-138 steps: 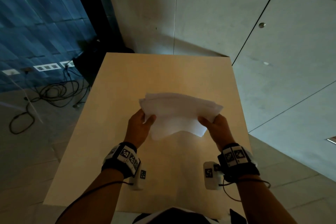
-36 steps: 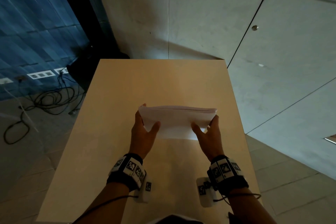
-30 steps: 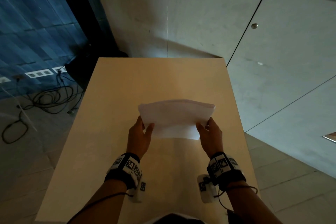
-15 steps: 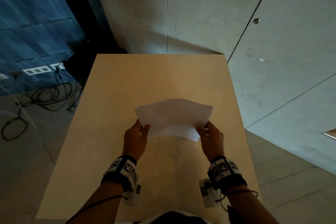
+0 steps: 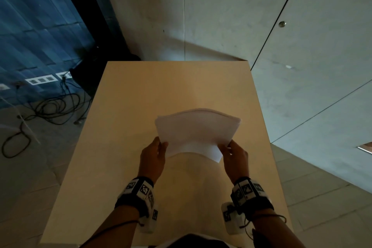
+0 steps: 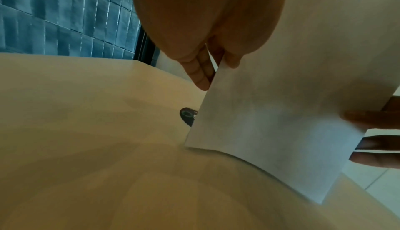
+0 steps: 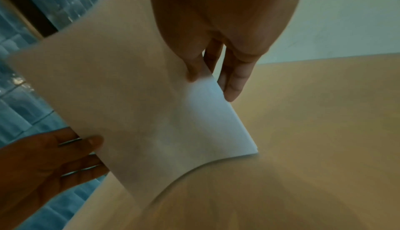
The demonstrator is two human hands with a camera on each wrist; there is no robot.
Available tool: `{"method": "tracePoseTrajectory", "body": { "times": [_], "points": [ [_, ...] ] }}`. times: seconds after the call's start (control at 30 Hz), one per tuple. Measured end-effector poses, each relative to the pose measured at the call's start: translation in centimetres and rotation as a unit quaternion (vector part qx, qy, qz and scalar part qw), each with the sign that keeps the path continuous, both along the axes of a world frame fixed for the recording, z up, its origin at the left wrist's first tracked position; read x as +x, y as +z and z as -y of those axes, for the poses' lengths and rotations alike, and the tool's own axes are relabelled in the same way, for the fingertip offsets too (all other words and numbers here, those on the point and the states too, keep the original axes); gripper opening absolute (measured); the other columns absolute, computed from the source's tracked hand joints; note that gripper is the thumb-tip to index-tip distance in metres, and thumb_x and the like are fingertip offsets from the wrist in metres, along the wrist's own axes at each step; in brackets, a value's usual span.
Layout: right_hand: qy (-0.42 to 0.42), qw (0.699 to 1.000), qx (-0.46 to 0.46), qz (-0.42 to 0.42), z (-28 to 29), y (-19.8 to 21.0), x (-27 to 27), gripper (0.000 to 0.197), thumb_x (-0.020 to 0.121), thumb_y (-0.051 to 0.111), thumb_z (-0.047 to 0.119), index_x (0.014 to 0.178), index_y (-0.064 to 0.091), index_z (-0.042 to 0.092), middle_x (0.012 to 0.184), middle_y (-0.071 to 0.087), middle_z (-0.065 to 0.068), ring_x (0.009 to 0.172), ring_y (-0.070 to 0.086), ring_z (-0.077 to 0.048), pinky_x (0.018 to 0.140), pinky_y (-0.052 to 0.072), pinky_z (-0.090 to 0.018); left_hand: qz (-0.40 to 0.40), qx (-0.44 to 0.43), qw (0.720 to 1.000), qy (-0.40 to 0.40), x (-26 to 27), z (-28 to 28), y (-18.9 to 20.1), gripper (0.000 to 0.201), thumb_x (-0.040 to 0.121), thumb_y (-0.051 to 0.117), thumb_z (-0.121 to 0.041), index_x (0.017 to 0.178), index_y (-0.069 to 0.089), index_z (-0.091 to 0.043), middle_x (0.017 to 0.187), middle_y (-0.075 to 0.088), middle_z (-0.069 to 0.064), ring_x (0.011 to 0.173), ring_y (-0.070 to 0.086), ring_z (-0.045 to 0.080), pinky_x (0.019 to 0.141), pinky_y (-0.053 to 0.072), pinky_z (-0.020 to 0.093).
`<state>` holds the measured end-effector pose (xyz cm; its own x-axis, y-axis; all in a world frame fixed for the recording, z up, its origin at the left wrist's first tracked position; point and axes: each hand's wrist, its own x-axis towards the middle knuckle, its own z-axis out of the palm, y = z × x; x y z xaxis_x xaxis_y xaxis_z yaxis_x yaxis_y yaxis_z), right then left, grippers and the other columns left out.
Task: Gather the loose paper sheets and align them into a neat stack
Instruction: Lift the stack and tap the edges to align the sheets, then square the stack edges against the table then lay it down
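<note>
A stack of white paper sheets (image 5: pixel 196 133) is held up above the wooden table (image 5: pixel 141 106), bowed upward across its width. My left hand (image 5: pixel 159 150) pinches its left edge between thumb and fingers, and my right hand (image 5: pixel 229 150) pinches its right edge. In the left wrist view the paper stack (image 6: pixel 281 114) hangs on edge with its lower edge close above the table, my left hand (image 6: pixel 214 66) gripping its side. The right wrist view shows the stack (image 7: pixel 140 105) with my right hand (image 7: pixel 207 76) pinching it; the sheets' lower right corner looks nearly even.
The light table (image 5: pixel 124 167) stands against a grey wall (image 5: pixel 221 16). Black cables (image 5: pixel 52 106) lie on the floor to the left, below blue tiles. A small dark round object (image 6: pixel 187 115) sits on the table behind the paper in the left wrist view.
The sheets went from splayed to evened up while standing on the table, and since then both hands have lifted the stack and let it bow upward.
</note>
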<state>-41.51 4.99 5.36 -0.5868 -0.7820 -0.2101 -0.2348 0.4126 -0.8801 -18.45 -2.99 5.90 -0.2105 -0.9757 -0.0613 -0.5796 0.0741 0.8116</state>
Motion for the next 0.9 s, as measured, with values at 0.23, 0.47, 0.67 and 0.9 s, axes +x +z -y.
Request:
{"method": "tracePoseTrajectory", "body": {
  "times": [0.23,0.47,0.67,0.9],
  "points": [
    [0.006,0.998,-0.016,0.056,0.1,1.0,0.1,0.026,0.095,0.056,0.016,0.119,0.066,0.02,0.095,0.069,0.002,0.081,0.064,-0.014,0.068,0.05,-0.02,-0.021,-0.037,0.999,0.026,-0.9,-0.7,0.9,0.02,0.1,0.043,-0.025,0.109,0.054,-0.012,0.076,0.052,-0.007,0.066,0.051,0.006,0.065,0.038,0.022],
    [0.014,0.986,0.03,0.162,-0.4,0.0,-1.3,0.026,0.091,0.064,0.016,0.116,0.067,0.013,0.109,0.072,-0.01,0.105,0.067,-0.032,0.082,0.054,-0.041,0.018,-0.123,0.992,-0.026,-0.7,1.2,4.5,0.03,0.1,0.043,-0.023,0.125,0.056,-0.012,0.115,0.065,0.004,0.1,0.06,0.016,0.083,0.046,0.023],
    [-0.034,0.997,0.062,0.041,-0.7,3.1,-4.2,0.072,0.086,0.072,0.02,0.147,0.035,0.021,0.147,0.043,-0.011,0.127,0.049,-0.029,0.1,0.044,-0.042,0.179,-0.219,0.95,-0.133,-1.7,3.2,8.1,0.025,0.098,0.042,-0.017,0.118,0.058,-0.013,0.11,0.064,0.005,0.097,0.061,0.027,0.08,0.051,0.036],
    [0.136,0.985,-0.1,-0.046,0.6,8.4,-3.6,0.052,0.081,0.076,0.022,0.128,0.055,0.033,0.118,0.063,0.022,0.11,0.058,0.005,0.09,0.041,-0.009,0.305,-0.288,0.88,-0.223,-3.2,3.1,9.4,0.035,0.079,0.055,-0.003,0.11,0.063,-0.017,0.098,0.067,0.004,0.082,0.064,0.029,0.068,0.051,0.039]
  ]
}}
